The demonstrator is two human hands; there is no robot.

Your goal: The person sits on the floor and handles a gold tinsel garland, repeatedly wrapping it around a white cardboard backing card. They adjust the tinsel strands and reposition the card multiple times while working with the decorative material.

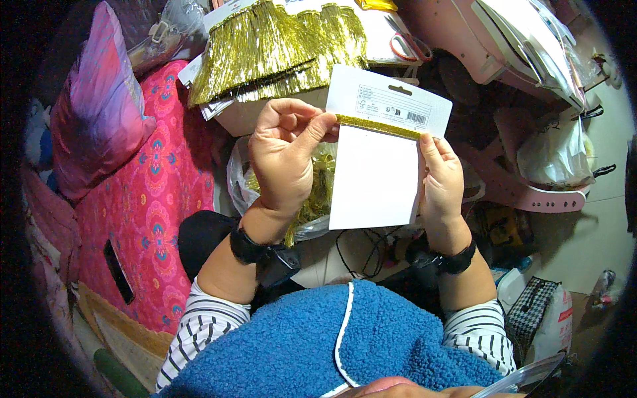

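My left hand pinches the left end of a gold glitter band between thumb and fingers. The band lies across a white header card that has a hang slot and printed writing. My right hand grips the card's right edge at the band's other end. Beyond the hands, gold tinsel fringes lie piled on a white surface, with red-handled scissors at their right. Below and behind my left hand, more gold tinsel sits in a clear plastic bag.
A pink patterned cloth spreads at left, bearing a pillow and a dark phone-like object. Pink furniture holding papers stands at upper right. A white plastic bag is at right. Black cables lie below the card.
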